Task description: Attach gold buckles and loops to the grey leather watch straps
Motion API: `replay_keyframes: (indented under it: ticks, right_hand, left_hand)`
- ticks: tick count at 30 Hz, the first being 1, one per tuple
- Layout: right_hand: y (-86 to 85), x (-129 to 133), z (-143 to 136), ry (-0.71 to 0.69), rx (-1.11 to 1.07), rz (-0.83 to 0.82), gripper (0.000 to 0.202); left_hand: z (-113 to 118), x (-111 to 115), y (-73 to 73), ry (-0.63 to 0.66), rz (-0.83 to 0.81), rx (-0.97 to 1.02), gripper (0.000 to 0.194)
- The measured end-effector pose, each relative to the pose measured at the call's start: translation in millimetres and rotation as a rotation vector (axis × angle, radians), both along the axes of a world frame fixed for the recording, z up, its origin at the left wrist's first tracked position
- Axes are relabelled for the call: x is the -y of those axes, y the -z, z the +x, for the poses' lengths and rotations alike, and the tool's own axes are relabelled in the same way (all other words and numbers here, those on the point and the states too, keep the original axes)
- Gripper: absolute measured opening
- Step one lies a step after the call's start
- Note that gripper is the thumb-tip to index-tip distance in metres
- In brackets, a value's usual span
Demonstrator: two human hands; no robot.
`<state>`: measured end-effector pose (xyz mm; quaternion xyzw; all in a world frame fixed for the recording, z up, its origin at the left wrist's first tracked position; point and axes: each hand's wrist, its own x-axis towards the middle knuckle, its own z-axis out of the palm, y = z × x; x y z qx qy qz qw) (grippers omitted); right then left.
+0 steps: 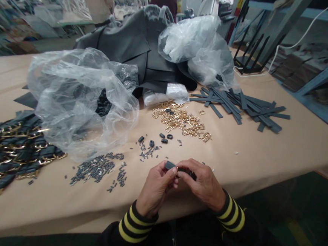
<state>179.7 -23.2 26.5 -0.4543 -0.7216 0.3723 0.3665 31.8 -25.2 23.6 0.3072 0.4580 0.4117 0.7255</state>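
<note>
over the near side of the table (pixel 89 204), the left hand (pixel 157 189) and right hand (pixel 204 183) nearly meet, thumbs and forefingers pinched, other fingers curled. both sleeved forearms (pixel 136 225) extend from the table's near side, angled toward each other.

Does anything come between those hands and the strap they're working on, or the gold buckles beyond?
Nothing visible parts the strap from the left hand or right hand: both touch it. Toward the gold buckles, a few dark loops lie slightly left, seemingly low enough to reach over.
</note>
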Motion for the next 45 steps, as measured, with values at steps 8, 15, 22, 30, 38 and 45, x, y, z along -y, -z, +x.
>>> replay_keyframes:
  ticks: [8, 15, 22, 30, 38, 45]
  right_hand:
    - [10.8, -2.7, 1.8, -0.062, -0.229, -0.381, 0.013]
    - [14.0, -4.2, 0.4, -0.076, -0.452, -0.593, 0.022]
    - [18.9, -1.3, -0.4, -0.041, -0.534, -0.671, 0.025]
    - [12.2, -0.7, 5.6, -0.170, -0.596, -0.716, 0.029]
    - [16.8, -0.5, 4.3, -0.060, -0.448, -0.733, 0.022]
    - [20.7, -0.6, 3.1, -0.012, -0.401, -0.621, 0.020]
  left_hand:
    - [-0.5, 1.3, 8.3, 0.006, 0.146, -0.223, 0.019]
    - [-4.2, 0.4, 5.0, 0.018, 0.205, -0.251, 0.018]
    - [0.0, -2.1, -1.9, 0.107, 0.222, -0.330, 0.016]
    - [-6.7, -5.9, 5.4, 0.085, 0.127, -0.104, 0.016]
    - [-4.7, -3.9, 8.9, 0.066, 0.106, -0.107, 0.017]
    - [-1.3, 4.2, 2.0, 0.088, 0.379, -0.503, 0.009]
